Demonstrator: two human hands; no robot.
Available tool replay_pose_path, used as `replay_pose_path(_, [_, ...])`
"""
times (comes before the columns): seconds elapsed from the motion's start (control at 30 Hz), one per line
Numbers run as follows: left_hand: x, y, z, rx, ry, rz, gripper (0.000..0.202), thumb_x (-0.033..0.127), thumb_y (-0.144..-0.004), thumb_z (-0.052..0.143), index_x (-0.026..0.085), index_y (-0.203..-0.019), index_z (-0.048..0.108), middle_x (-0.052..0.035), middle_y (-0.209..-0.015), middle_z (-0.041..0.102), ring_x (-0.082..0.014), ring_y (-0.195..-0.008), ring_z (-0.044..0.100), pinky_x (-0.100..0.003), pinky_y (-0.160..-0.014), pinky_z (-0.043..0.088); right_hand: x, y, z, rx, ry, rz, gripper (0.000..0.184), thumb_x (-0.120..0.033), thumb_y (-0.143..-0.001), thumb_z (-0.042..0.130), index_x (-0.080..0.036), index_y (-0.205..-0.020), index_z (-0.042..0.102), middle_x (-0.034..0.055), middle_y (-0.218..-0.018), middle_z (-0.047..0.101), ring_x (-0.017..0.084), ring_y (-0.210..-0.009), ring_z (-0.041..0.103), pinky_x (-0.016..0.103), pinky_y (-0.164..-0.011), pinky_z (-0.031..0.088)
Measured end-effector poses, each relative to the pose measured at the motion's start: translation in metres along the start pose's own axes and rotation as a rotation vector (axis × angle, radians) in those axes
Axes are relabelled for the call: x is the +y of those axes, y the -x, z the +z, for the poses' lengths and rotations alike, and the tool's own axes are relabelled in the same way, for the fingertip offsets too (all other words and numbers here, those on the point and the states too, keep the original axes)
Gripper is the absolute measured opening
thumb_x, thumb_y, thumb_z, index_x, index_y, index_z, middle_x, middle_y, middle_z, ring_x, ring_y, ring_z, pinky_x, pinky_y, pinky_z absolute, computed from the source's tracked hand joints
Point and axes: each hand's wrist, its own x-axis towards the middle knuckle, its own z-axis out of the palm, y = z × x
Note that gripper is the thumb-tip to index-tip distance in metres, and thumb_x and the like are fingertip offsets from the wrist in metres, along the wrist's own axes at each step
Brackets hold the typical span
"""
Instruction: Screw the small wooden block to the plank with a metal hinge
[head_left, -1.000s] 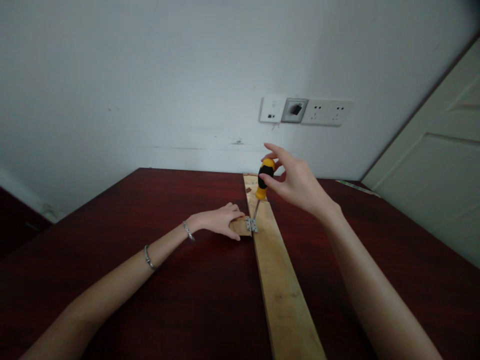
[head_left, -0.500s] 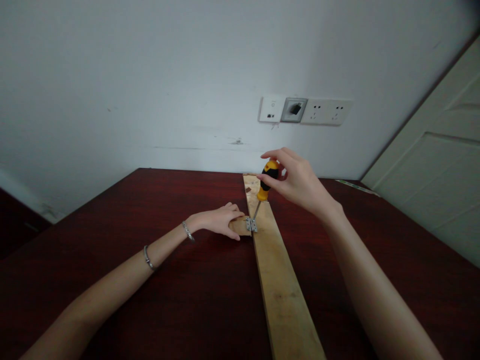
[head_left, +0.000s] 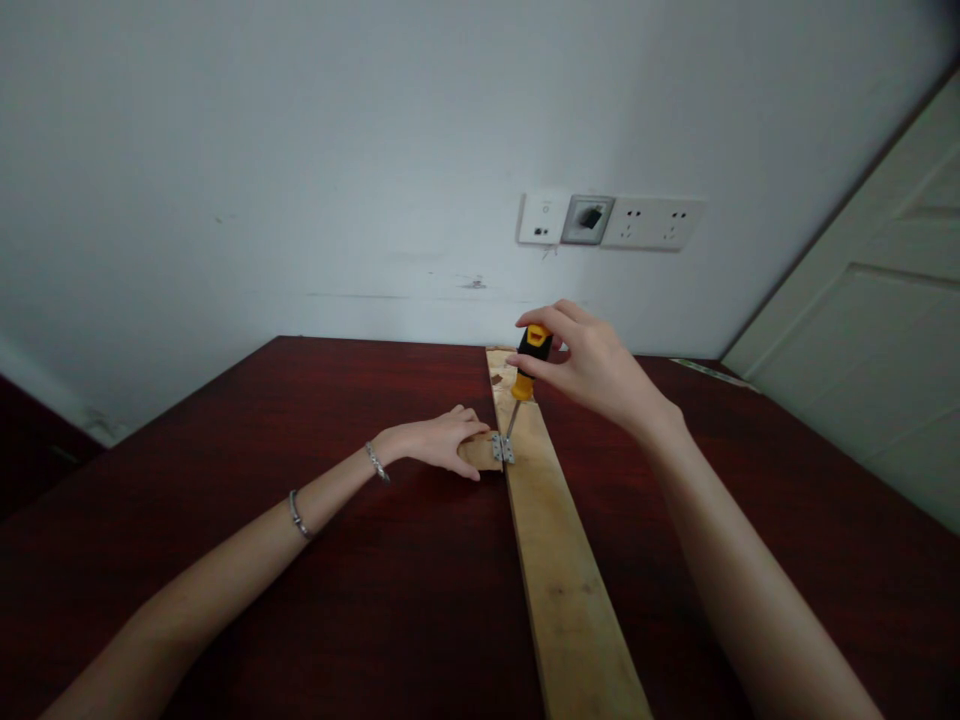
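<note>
My right hand [head_left: 592,362] grips the yellow and black handle of a screwdriver [head_left: 533,350] between thumb and fingers. The tool leans slightly, and its shaft reaches down to a small metal hinge [head_left: 504,448]. One leaf of that hinge lies on a long wooden board [head_left: 562,545], the other on a short wooden block [head_left: 480,452] beside it. Around the block my left hand [head_left: 442,440] is closed, thumb on the near side and fingers on the far side. Whether the tip sits in a screw is too small to tell.
The dark red table [head_left: 360,600] lies under everything and meets a white wall [head_left: 300,150] at its back edge. Socket plates [head_left: 652,222] are fixed on the wall. A pale panelled door [head_left: 885,320] stands at the right, near a thin strip [head_left: 712,373] on the table.
The screwdriver handle has turned and shifted slightly left in my right hand, which moved with it. My left hand, the block and the board have stayed put.
</note>
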Motion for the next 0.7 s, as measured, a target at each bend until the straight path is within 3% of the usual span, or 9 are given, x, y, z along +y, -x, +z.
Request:
replay_pose_path(0.37, [-0.0002, -0.0001, 0.0006, -0.005, -0.004, 0.002, 0.08, 0.057, -0.074, 0.069, 0.015, -0.138, 0.045, -0.0111, -0.119, 0.047, -0.0261, -0.112, 0.041, -0.037, -0.102, 0.035, -0.0014, 0.0, -0.0014, 0.006, -0.056, -0.013, 0.041, -0.02, -0.082, 0.058, -0.015, -0.123, 0.057, 0.0099, -0.105, 0.063, 0.02, -0.081, 0.059, 0.035, -0.072, 0.049])
replay_pose_path(0.57, [0.0, -0.0001, 0.0002, -0.009, 0.004, 0.001, 0.081, 0.057, -0.074, 0.068, 0.014, -0.139, 0.044, -0.0113, -0.119, 0.047, -0.0263, -0.112, 0.041, -0.037, -0.102, 0.035, -0.0019, -0.0002, -0.0012, 0.02, -0.03, 0.014, 0.032, -0.037, -0.085, 0.064, -0.019, -0.112, 0.065, 0.0084, -0.1, 0.058, 0.018, -0.078, 0.057, 0.035, -0.075, 0.049])
replay_pose_path(0.7, [0.0017, -0.0007, -0.0017, -0.032, -0.013, -0.011, 0.082, 0.057, -0.074, 0.067, 0.014, -0.139, 0.044, -0.0117, -0.12, 0.046, -0.0268, -0.112, 0.041, -0.038, -0.102, 0.036, -0.0004, -0.0013, -0.0016, 0.025, -0.046, 0.024, 0.032, -0.033, -0.085, 0.065, -0.018, -0.113, 0.064, 0.0062, -0.094, 0.058, 0.017, -0.075, 0.056, 0.033, -0.073, 0.048])
